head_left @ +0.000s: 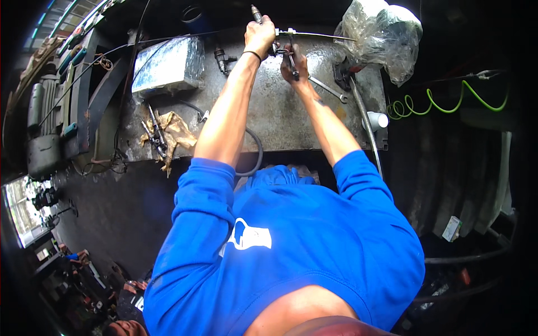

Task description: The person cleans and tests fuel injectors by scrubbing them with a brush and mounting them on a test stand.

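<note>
Gripping metal part (256, 13), white print (259, 238) on shirt (325, 229)

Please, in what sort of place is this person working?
Probably a mechanical repair workshop: a stained grey metal workbench carries a long silver metal wrench, and the left hand grips a slim cylindrical metal part.

Stained grey metal bench (286, 123); dark floor (129, 207) below; daylight bright in window (21, 204) far left; shadowy ribbed panels (448, 185) right.
</note>
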`<move>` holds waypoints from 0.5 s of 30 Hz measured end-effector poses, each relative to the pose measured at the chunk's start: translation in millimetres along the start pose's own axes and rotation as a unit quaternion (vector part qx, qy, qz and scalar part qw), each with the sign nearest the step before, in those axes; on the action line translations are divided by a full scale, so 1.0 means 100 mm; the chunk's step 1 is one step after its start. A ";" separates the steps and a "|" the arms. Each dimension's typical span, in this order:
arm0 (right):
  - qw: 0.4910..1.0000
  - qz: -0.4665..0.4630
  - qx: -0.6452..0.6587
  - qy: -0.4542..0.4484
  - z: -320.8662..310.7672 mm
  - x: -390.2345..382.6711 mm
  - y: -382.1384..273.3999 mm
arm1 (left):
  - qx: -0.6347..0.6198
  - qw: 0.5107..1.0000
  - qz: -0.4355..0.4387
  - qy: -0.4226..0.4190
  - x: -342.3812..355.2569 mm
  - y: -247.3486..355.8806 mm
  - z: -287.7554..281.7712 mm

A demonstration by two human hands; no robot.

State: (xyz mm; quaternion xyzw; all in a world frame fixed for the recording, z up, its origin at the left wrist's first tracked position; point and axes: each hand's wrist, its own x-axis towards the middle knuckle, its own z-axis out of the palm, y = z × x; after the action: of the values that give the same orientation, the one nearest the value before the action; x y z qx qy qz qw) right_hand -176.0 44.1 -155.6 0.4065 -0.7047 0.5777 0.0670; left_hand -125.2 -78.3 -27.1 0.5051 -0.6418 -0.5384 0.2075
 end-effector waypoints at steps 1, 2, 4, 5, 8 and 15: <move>0.999 -0.028 0.014 -0.003 0.05 0.13 0.13 | -0.009 1.000 -0.006 -0.005 0.02 0.02 -0.02; 0.998 -0.057 0.017 0.004 0.00 0.26 0.34 | -0.010 1.000 0.002 -0.014 -0.01 0.11 0.08; 0.987 -0.094 -0.128 -0.015 -0.05 0.39 0.21 | -0.100 0.993 -0.035 -0.058 -0.11 0.11 0.00; 0.991 -0.053 -0.121 -0.024 0.06 0.32 0.04 | -0.085 0.995 -0.034 -0.040 -0.05 0.02 -0.13; 0.997 0.052 -0.059 0.010 0.08 0.25 -0.12 | -0.143 0.984 -0.067 -0.080 -0.12 0.07 -0.13; 0.956 0.261 0.015 0.134 -0.20 0.38 -0.27 | -0.187 0.973 -0.103 -0.088 -0.01 -0.01 -0.18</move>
State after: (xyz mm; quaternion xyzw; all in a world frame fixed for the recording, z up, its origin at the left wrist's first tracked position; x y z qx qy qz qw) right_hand -190.7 42.9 -107.0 0.1288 -0.7617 0.6350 0.0015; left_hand -109.5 -85.6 -21.9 0.4713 -0.4904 -0.7095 0.1843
